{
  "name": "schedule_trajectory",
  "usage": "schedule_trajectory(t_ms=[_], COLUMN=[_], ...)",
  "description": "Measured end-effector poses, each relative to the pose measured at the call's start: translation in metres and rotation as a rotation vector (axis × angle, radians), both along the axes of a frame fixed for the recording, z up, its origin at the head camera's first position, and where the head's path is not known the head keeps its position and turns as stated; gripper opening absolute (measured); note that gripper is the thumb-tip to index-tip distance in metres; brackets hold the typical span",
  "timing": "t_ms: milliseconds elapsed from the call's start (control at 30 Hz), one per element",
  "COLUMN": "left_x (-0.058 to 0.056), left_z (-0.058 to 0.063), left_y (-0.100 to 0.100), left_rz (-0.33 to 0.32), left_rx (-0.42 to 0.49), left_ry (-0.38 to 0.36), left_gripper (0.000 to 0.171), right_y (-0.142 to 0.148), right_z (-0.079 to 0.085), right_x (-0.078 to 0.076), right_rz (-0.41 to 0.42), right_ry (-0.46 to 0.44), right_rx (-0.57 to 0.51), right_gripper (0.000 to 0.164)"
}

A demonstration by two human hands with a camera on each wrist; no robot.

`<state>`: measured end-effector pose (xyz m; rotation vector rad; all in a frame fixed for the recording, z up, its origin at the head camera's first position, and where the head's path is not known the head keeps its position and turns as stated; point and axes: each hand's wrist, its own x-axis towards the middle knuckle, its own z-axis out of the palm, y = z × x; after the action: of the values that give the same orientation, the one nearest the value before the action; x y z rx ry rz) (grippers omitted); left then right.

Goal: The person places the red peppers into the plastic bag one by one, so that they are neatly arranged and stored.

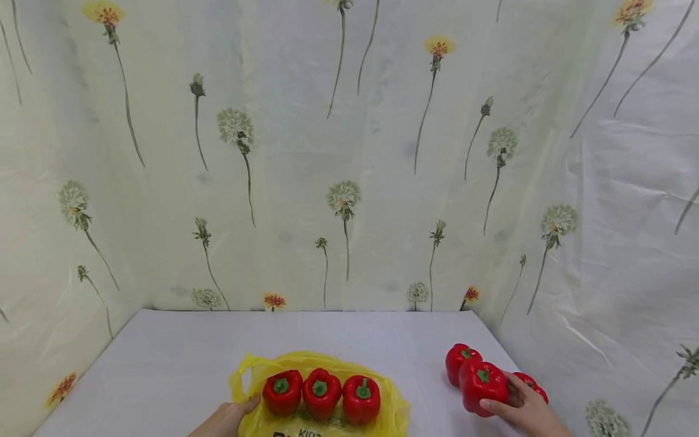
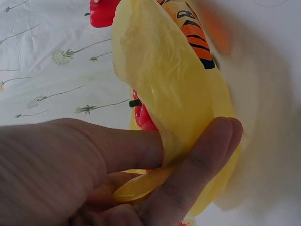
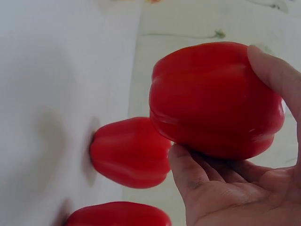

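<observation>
A yellow plastic bag [image 1: 394,411] lies with its mouth spread at the front of the table. Inside it sit three red bell peppers [image 1: 321,394] in a row, green stems up. My left hand [image 1: 226,419] pinches the bag's left edge; in the left wrist view the yellow film [image 2: 188,99] runs between thumb and fingers. To the right, my right hand [image 1: 528,408] grips another red bell pepper [image 1: 480,394] between thumb and fingers. The right wrist view shows this pepper [image 3: 211,101] raised off the white surface.
Two more red bell peppers stand on the table near the right hand, one behind the held pepper [image 1: 456,363] and one partly hidden behind the hand [image 1: 535,383]. A curtain [image 1: 295,182] with dandelion prints hangs around the white table [image 1: 180,358] at the back and sides.
</observation>
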<state>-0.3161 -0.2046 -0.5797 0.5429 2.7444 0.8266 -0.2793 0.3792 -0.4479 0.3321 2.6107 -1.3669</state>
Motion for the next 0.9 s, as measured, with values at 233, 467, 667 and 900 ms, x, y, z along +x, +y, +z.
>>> schedule_trajectory(t_ms=[233,467,667,900], left_x=[0.002,0.002,-0.001,-0.005], left_z=[0.002,0.001,-0.004,-0.008], left_y=[-0.001,-0.001,-0.002,-0.004], left_rz=[-0.01,-0.015,-0.017,-0.036], left_rx=[0.008,0.011,0.001,0.019], left_ry=[0.01,0.045,0.038,-0.001], left_gripper=[0.093,0.094,0.096,0.092], right_y=[-0.017,-0.041,-0.063,-0.087], right_z=[0.012,0.023,0.029,0.034], right_x=[-0.001,-0.002,-0.004,-0.006], right_rz=[0.004,0.051,0.069,0.09], right_ry=[0.042,0.106,0.141,0.195], right_rx=[0.035,0.011,-0.031,-0.015], right_gripper=[0.122,0.114,0.108,0.105])
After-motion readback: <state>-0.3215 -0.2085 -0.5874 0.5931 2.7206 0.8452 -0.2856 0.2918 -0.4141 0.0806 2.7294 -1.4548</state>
